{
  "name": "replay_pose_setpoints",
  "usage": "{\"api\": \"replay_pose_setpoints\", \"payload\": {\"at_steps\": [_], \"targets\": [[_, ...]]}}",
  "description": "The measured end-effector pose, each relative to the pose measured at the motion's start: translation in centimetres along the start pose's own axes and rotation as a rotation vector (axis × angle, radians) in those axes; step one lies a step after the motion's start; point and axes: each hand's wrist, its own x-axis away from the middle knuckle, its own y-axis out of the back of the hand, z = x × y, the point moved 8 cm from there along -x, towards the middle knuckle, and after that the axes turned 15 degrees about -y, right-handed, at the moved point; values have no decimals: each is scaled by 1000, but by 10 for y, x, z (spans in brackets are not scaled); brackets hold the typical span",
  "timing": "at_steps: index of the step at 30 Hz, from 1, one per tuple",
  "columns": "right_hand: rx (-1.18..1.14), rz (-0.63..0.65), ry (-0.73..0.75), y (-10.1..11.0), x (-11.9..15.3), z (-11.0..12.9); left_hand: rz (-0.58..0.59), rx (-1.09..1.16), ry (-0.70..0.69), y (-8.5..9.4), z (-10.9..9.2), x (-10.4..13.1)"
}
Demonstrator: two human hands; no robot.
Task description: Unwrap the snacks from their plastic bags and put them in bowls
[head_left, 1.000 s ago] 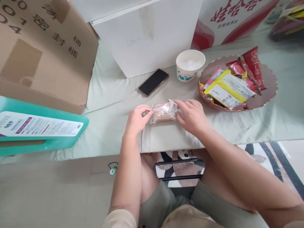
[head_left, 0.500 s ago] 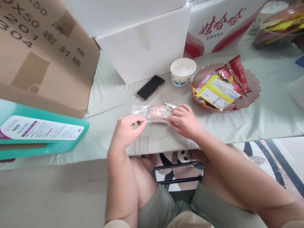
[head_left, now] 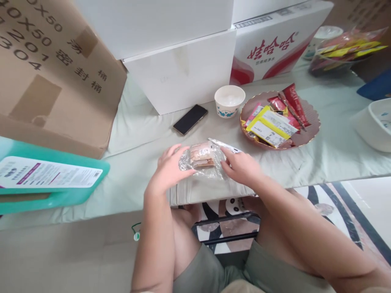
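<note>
A clear plastic bag (head_left: 217, 169) lies on the cloth-covered table with a small pinkish-beige packet (head_left: 202, 154) inside; the packet bears a white printed label. At the bag's left edge my left hand (head_left: 169, 167) is open, thumb and fingers spread around the plastic. On the other side, my right hand (head_left: 241, 166) has its thumb and forefinger apart, touching or just beside the bag's right edge. Behind those fingers lies a narrow silvery strip-like item (head_left: 222, 144), partly covered by the right hand; its kind is unclear.
Behind the bag are a dark phone (head_left: 190, 119), a paper cup (head_left: 229, 101) and a pink scalloped bowl (head_left: 313, 118) of snack packets. White boxes (head_left: 183, 77) stand at the back. A cardboard box (head_left: 61, 89) and a green jug (head_left: 94, 162) are left, a white tub (head_left: 374, 126) right.
The plastic is spread wider around the packet. My left hand has opened from a pinch at the bag's edge, and my right fingers have parted. The view has shifted slightly.
</note>
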Motion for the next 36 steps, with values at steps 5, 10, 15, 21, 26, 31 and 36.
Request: {"api": "replay_pose_setpoints", "payload": {"at_steps": [5, 10, 15, 21, 26, 31, 36], "targets": [[-202, -111, -5, 10, -7, 8, -18, 152, 48, -10, 18, -5], [-270, -235, 209, 22, 1, 32, 15, 119, 179, -3, 29, 2], [-160, -150, 423, 4, 7, 54, 62, 82, 13, -10, 7, -4], [-79, -99, 354, -12, 3, 56, -74, 141, 257, -13, 27, -3], [-170, -42, 330, -19, -7, 56, -139, 757, 368, -28, 24, -5], [-638, 102, 297, -10, -12, 41, -207, 1296, 493, -32, 17, -7], [-1363, 506, 35, -31, -8, 28, -180, 1609, 484, -54, -2, -23]]}}
